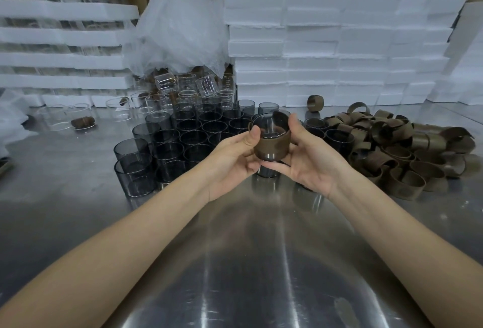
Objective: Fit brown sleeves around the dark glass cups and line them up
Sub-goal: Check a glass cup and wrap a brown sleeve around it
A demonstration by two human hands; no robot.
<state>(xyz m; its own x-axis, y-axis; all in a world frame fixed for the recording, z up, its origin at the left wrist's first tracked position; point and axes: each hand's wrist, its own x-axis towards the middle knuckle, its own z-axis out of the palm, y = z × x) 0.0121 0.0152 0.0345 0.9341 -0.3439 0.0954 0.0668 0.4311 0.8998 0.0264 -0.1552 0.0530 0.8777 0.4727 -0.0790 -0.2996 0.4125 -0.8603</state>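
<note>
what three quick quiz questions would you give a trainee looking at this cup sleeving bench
1. True or false: the left hand and the right hand both hold one dark cup with a brown sleeve around it, above the table.
2. Where does the pile of loose sleeves lie, relative to the bare dark cups? A) on the person's right B) on the person's left C) inside a cardboard box
3. Short answer: what is stacked behind the cups?

Key: 1 true; 2 A; 3 white foam blocks.
</note>
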